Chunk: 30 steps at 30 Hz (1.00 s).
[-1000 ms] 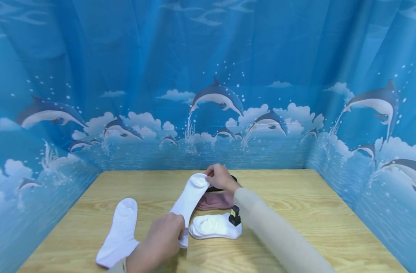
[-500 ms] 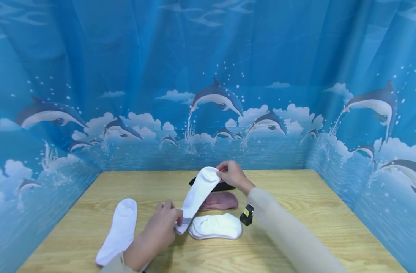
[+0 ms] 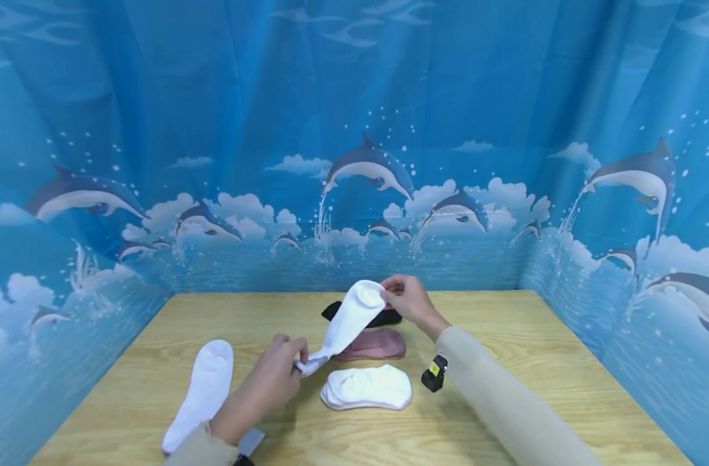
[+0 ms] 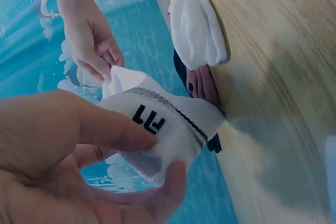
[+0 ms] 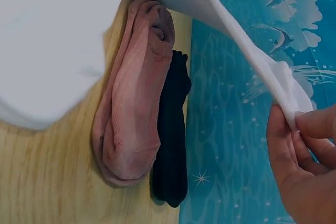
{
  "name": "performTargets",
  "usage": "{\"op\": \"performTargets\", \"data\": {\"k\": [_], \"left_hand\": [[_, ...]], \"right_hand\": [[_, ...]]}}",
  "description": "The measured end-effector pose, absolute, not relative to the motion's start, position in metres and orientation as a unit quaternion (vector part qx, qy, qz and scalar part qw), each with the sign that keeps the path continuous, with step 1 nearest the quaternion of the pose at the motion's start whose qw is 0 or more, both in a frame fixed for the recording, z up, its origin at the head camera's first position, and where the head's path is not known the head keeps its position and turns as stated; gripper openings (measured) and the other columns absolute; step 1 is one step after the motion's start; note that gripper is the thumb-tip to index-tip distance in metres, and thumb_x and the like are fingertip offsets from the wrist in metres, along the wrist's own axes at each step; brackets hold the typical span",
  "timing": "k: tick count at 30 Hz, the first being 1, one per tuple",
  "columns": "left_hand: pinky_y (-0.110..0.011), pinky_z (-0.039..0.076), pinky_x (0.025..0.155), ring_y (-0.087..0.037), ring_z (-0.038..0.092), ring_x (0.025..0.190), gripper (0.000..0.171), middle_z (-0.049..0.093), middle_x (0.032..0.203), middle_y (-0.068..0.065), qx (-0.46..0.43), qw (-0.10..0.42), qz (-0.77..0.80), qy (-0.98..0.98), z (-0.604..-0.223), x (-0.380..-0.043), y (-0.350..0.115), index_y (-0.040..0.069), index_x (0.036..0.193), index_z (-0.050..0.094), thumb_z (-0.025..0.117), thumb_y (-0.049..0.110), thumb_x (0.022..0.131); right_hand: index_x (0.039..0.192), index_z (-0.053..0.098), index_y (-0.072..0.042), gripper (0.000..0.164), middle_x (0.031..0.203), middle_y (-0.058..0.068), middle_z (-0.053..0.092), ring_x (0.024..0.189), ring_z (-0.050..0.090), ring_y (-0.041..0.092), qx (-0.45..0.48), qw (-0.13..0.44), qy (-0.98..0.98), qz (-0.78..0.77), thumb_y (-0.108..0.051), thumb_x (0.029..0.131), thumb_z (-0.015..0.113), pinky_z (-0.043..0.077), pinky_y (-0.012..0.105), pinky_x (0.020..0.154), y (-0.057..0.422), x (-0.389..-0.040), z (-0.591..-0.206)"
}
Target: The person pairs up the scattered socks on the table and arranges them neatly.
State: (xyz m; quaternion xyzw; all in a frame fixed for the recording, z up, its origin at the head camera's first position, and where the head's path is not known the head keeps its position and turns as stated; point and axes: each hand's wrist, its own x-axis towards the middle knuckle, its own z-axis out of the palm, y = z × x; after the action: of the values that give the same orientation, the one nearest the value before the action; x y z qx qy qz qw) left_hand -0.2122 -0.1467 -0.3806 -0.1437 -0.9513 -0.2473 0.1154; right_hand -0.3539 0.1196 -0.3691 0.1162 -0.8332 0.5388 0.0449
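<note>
A white sock (image 3: 350, 318) is stretched between both hands above the table. My left hand (image 3: 274, 372) pinches its cuff, where grey stripes and dark lettering show in the left wrist view, beside the thumb (image 4: 113, 127). At the toe end, my right hand (image 3: 411, 299) pinches the fabric between thumb and fingertips, clearest in the right wrist view (image 5: 307, 153). Another white sock (image 3: 200, 391) lies flat at the left, partly behind the left forearm. Below the held sock lie a folded white sock pair (image 3: 366, 388), a folded pink pair (image 3: 374, 344) and a black pair (image 3: 389, 317).
The wooden table (image 3: 494, 362) ends at a blue dolphin-print curtain (image 3: 354, 259) around its back and sides. The folded pairs form a column near the middle. A small pale piece (image 3: 251, 441) lies near the left wrist.
Both hands have shifted the held sock up and to the right, the left hand rising from lower down. Its cuff now twists sideways. The folded pairs below are more exposed.
</note>
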Motion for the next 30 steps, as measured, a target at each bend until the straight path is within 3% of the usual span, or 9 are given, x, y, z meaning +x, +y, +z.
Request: {"op": "performTargets", "data": {"k": [6,14,24,30], "left_hand": [[-0.026,0.043,0.061,-0.015,0.053,0.072,0.033,0.067,0.085,-0.005,-0.128,0.105,-0.313,-0.935,-0.383,-0.22,-0.147,0.014,0.075,0.065,0.06,-0.018,0.068],[-0.025,0.055,0.071,-0.014,0.061,0.082,0.03,0.067,0.09,-0.002,-0.099,0.097,-0.377,-0.916,-0.385,-0.228,-0.149,0.014,0.072,0.069,0.062,-0.015,0.069],[-0.042,0.06,0.087,-0.017,0.066,0.091,0.022,0.074,0.091,0.001,-0.083,0.11,-0.421,-0.897,-0.383,-0.233,-0.153,0.016,0.074,0.075,0.069,-0.006,0.071],[-0.046,0.059,0.098,-0.023,0.069,0.103,0.02,0.073,0.105,-0.003,-0.08,0.096,-0.439,-0.89,-0.384,-0.237,-0.152,0.015,0.076,0.076,0.074,-0.005,0.074]], "right_hand": [[0.112,0.069,0.007,0.017,0.102,0.022,0.071,0.079,0.069,0.013,0.122,0.044,-0.825,0.551,-0.002,0.099,0.064,0.063,0.029,0.072,0.128,-0.351,-0.37],[0.116,0.066,0.01,0.02,0.101,0.02,0.07,0.08,0.068,0.011,0.116,0.043,-0.805,0.581,-0.001,0.099,0.063,0.064,0.033,0.077,0.141,-0.347,-0.369],[0.12,0.064,0.013,0.025,0.102,0.017,0.07,0.081,0.067,0.006,0.12,0.062,-0.781,0.61,-0.003,0.1,0.063,0.064,0.032,0.081,0.156,-0.341,-0.371],[0.122,0.061,0.015,0.028,0.1,0.012,0.07,0.08,0.068,0.004,0.101,0.064,-0.762,0.637,-0.001,0.099,0.063,0.064,0.033,0.084,0.168,-0.336,-0.375]]}}
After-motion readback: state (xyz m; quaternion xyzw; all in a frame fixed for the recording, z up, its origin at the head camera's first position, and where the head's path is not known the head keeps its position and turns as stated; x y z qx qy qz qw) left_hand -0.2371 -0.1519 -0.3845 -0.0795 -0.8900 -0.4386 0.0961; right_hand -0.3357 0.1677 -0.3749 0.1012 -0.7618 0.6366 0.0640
